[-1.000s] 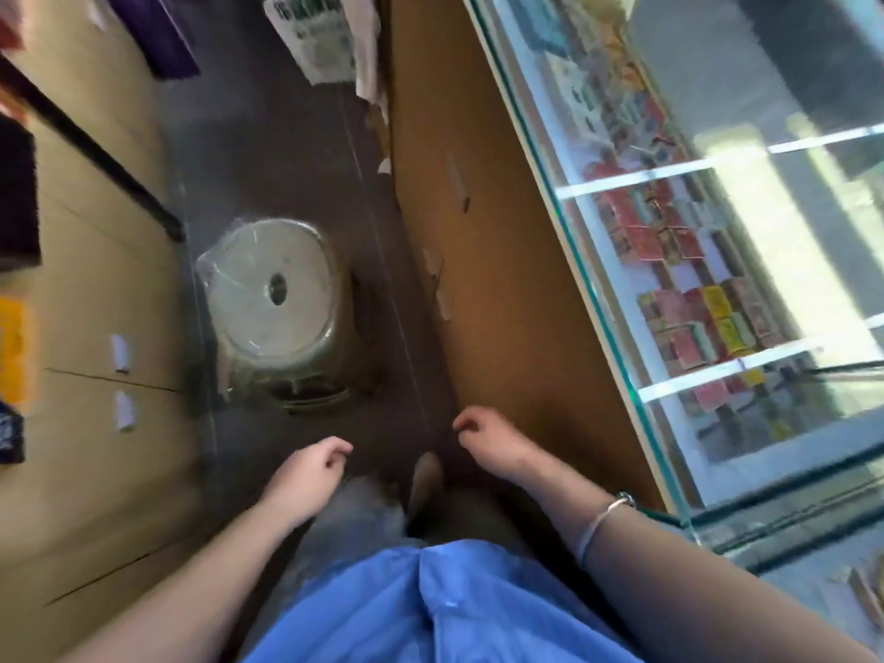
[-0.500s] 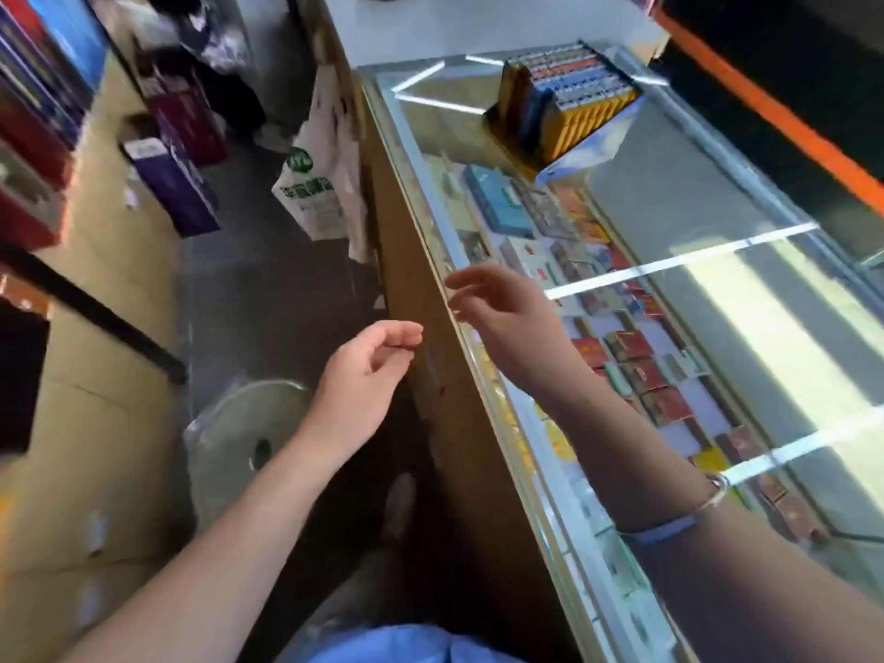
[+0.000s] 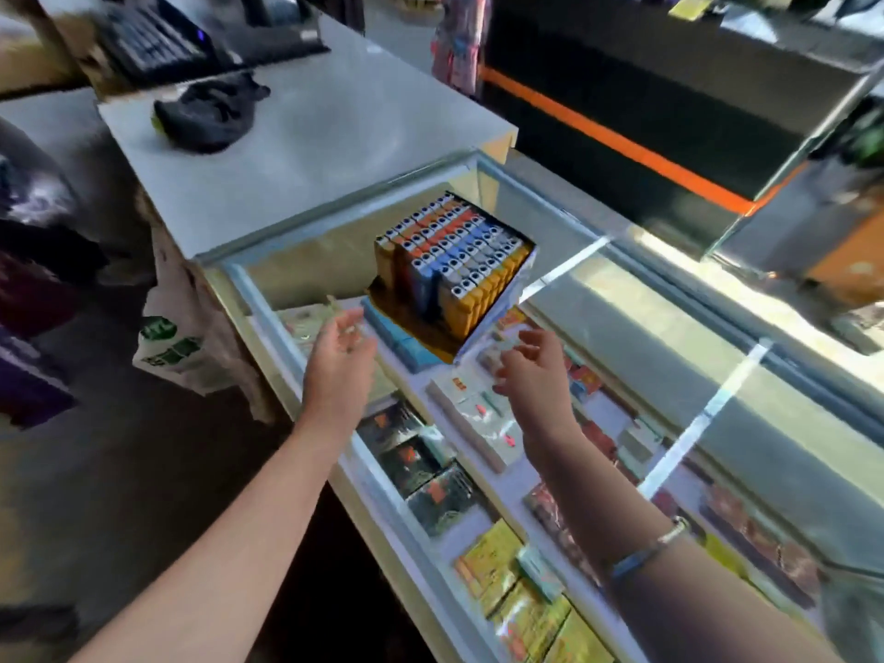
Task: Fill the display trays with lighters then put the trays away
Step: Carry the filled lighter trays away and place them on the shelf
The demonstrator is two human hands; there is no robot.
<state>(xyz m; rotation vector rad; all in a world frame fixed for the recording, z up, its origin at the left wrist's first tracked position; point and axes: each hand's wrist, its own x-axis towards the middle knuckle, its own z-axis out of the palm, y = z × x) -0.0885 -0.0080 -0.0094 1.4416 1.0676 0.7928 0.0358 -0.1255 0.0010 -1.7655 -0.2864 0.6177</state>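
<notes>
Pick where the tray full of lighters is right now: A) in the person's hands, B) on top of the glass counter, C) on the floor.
B: the tray of lighters sits on the glass counter, and both the left hand and right hand hover near it, holding nothing.

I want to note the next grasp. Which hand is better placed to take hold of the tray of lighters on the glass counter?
Probably the right hand: its open fingers reach close to the near corner of the tray of lighters. The left hand, also open, hovers off the tray's left side, slightly farther. Neither touches it, and both may be needed.
</notes>
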